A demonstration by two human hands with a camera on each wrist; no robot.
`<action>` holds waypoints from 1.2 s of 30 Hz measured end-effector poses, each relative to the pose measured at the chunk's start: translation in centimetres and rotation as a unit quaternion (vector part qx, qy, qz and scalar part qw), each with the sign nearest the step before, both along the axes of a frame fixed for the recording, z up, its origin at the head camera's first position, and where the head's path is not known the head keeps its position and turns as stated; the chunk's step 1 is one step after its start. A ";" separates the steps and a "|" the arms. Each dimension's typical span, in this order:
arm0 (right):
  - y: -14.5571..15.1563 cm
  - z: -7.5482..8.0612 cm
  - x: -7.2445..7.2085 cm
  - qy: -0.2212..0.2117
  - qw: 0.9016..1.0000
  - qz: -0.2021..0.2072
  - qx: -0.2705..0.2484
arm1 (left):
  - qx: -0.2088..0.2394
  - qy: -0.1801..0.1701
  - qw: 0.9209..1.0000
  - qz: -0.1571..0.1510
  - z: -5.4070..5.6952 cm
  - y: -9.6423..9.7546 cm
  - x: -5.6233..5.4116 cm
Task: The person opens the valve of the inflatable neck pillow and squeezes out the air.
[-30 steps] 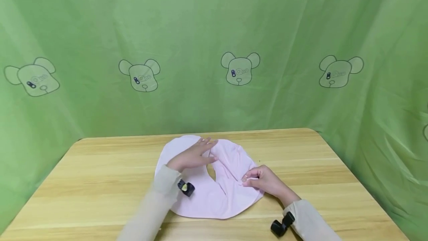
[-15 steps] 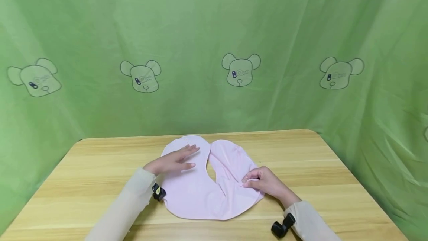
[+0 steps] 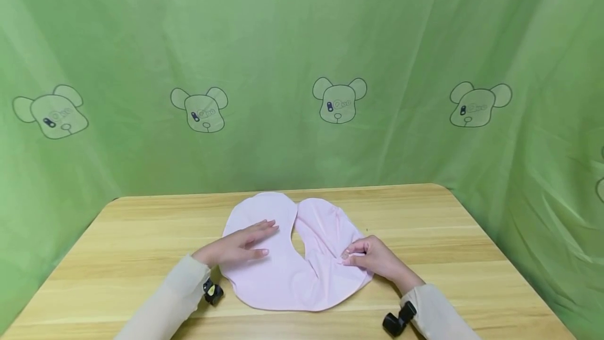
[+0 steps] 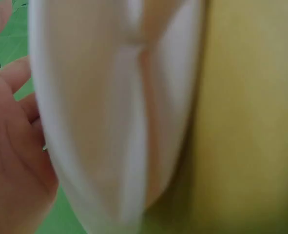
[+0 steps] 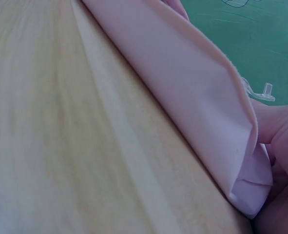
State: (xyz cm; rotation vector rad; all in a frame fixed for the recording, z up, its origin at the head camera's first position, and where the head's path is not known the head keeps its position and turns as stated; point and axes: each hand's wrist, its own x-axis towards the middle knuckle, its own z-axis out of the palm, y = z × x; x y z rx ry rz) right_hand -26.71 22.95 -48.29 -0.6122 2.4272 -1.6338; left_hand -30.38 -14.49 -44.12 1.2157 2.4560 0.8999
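Observation:
A flat, pale pink U-shaped neck pillow point(image 3: 269, 282) lies on the table in the head view, its two lobes meeting at the far side around a small gap. The left hand point(image 3: 233, 248) is over the left lobe, fingers extended and thumb apart. On the right lobe, the right hand point(image 3: 377, 258) pinches the creased fabric between thumb and fingers. A small clear plastic valve point(image 5: 267, 91) sticks out beside that thumb in the right wrist view. The left wrist view shows the pillow's near edge point(image 4: 119, 146) blurred, with the left palm point(image 4: 14, 146) beside it.
The wooden table point(image 3: 137, 245) has rounded far corners. A green curtain point(image 3: 264, 41) printed with bear heads hangs behind it and along both sides. Black camera mounts sit on the left wrist point(image 3: 213, 293) and right wrist point(image 3: 398, 319).
The left hand has moved left and nearer from the pillow's middle onto the left lobe, uncovering the central gap. The right hand keeps its pinch in the same place.

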 end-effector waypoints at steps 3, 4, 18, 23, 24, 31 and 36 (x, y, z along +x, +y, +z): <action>0.0 0.2 0.1 -0.001 1.000 0.003 -0.005 | -0.004 0.006 1.000 -0.010 -0.3 0.2 0.5; 0.0 0.2 0.2 -0.001 1.000 0.003 -0.006 | -0.006 0.004 1.000 -0.012 -0.4 0.2 0.6; -0.2 0.6 0.4 -0.012 1.000 -0.008 0.014 | -0.042 -0.078 0.996 -0.009 -0.8 1.2 1.4; -0.2 0.6 0.4 -0.015 1.000 -0.012 0.016 | -0.049 -0.105 0.993 -0.003 -1.4 1.3 1.5; -0.2 0.6 0.4 -0.016 1.000 -0.012 0.016 | -0.050 -0.107 0.993 -0.002 -1.4 1.4 1.6; -0.2 0.6 0.4 -0.014 1.000 -0.017 0.022 | -0.056 -0.109 0.992 -0.001 -1.4 1.9 1.9; -0.2 0.6 0.4 -0.024 1.000 -0.013 0.010 | -0.066 -0.106 0.992 -0.002 -1.2 2.5 2.2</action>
